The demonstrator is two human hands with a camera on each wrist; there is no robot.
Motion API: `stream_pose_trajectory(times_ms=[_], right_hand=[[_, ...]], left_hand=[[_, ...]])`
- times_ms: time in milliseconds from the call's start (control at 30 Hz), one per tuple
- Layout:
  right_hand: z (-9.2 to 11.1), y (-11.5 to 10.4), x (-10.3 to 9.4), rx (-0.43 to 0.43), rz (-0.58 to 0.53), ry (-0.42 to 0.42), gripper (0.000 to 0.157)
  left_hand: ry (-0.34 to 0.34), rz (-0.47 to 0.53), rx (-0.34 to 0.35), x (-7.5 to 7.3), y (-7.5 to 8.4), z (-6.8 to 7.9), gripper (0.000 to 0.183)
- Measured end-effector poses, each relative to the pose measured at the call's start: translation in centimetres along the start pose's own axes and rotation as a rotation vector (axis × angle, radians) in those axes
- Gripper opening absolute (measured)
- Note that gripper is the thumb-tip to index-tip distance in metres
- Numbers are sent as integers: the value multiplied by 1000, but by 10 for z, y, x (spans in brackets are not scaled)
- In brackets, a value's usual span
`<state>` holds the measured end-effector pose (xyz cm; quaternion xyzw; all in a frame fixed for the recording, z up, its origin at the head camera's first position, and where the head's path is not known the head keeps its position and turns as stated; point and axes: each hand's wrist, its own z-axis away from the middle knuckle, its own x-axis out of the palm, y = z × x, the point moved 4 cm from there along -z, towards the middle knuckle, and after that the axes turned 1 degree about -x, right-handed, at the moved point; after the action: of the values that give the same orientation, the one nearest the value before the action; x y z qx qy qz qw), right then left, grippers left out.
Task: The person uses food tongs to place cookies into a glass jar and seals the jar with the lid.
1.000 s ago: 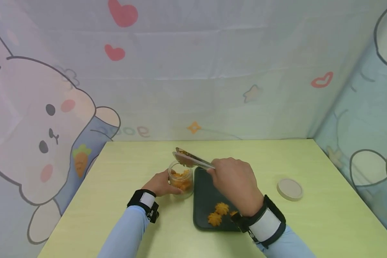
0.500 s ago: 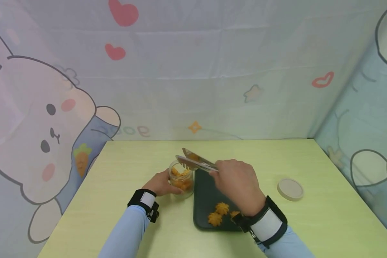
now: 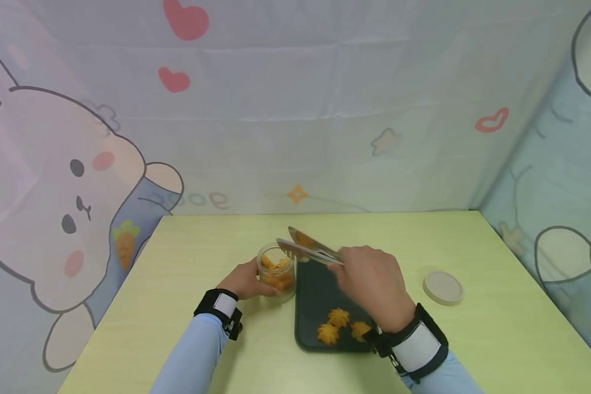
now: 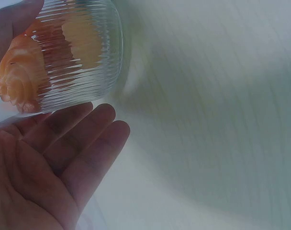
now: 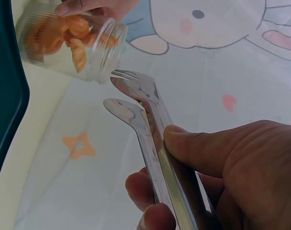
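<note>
In the head view my left hand [image 3: 246,282] grips a clear glass jar [image 3: 285,296] on the table, thumb on the near side. Several orange, ridged cookies [image 5: 45,36] lie inside the jar, seen in the right wrist view. My right hand [image 3: 374,284] holds metal tongs [image 3: 320,255] between thumb and fingers. Their tips, one forked and one rounded, are spread apart with nothing between them, close to the right side of the jar's open mouth. A dark green tray [image 3: 317,290] lies right of the jar, bearing three flower-shaped cookies [image 3: 328,334]; my right wrist partly covers one.
A round, pale lid [image 3: 443,288] lies on the light yellow table [image 3: 497,328], right of the tray. Behind the table hangs a cloth backdrop [image 3: 335,137] with cartoon prints. The tray's left edge is close beside the jar.
The tongs have spread apart and moved right, from over the jar's mouth to its right rim. My right hand shifted right with them, uncovering more of one cookie. My left hand stays put.
</note>
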<state>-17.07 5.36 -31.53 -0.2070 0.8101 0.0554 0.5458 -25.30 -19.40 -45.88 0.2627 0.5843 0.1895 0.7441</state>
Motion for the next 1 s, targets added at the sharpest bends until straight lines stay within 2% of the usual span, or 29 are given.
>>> stream_pose_trajectory(times_ms=[233, 400, 633, 1000], right_hand=[[10, 11, 1, 54, -17, -36, 43], [18, 18, 2, 93, -21, -60, 44], [31, 28, 5, 116, -23, -74, 41], [54, 42, 19, 137, -28, -177, 29]], left_hand=[[4, 8, 4, 0, 1, 2, 80], [2, 5, 1, 1, 1, 3, 78], [6, -8, 9, -1, 2, 1, 78], [-4, -14, 12, -1, 2, 1, 79]])
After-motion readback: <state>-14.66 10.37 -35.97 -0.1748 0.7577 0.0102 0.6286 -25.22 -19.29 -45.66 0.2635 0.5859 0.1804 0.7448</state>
